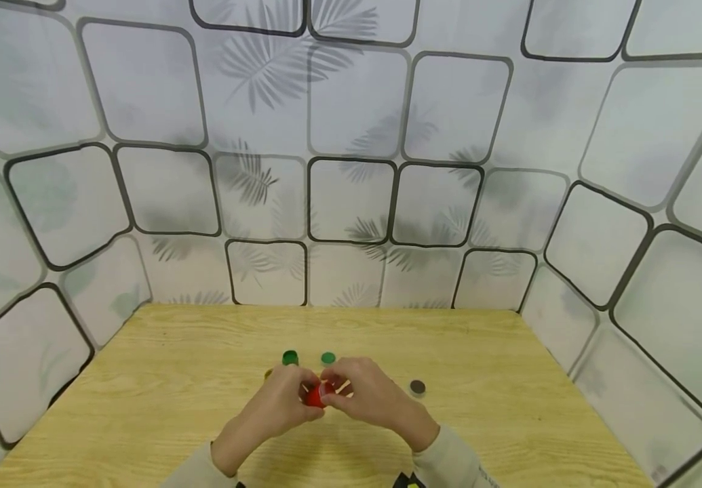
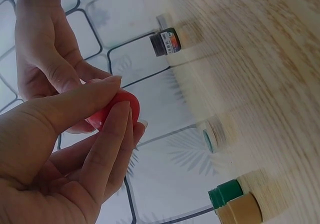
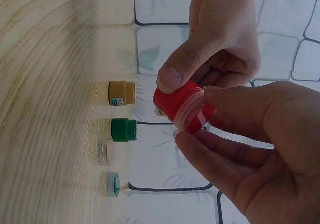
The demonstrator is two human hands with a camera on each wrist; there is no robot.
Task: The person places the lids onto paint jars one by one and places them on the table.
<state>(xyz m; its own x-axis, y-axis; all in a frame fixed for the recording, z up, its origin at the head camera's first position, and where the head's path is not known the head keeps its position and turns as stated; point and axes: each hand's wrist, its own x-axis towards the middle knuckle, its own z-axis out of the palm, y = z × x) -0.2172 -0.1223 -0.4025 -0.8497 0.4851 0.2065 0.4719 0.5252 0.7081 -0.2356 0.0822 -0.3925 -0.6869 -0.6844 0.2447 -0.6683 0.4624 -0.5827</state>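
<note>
Watching through the head camera, I see two hands meet above the table (image 1: 479, 420). The left hand (image 1: 280, 400) grips the red jar (image 1: 314, 396) from one side; the right hand (image 1: 365, 396) has its fingers curled narrowly at the other end. Beyond them stands the green jar (image 1: 290, 356), with the green lid (image 1: 328, 358) just to its right. An edge of the tan jar (image 1: 268, 373) shows beside the left hand. The dark jar (image 1: 417, 388) sits to the right of the right hand. Behind the table, the wall covering (image 1: 351, 203) carries rounded squares and grey leaves.

On my left wrist feed, the left thumb and fingers close round the red jar, which is tilted and held clear of the table. The right hand is behind it, partly hidden, and I cannot make out its fingertips from this side. The green jar and tan jar overlap at the bottom.

On my right wrist feed, the right thumb and fingers pinch the clear lid (image 3: 189, 109) at the red jar's mouth, while the left thumb presses on the red body. I cannot tell whether the lid is fully seated. The green jar's threaded neck is bare; a pale lid (image 3: 105, 151) lies between it and the green lid.
</note>
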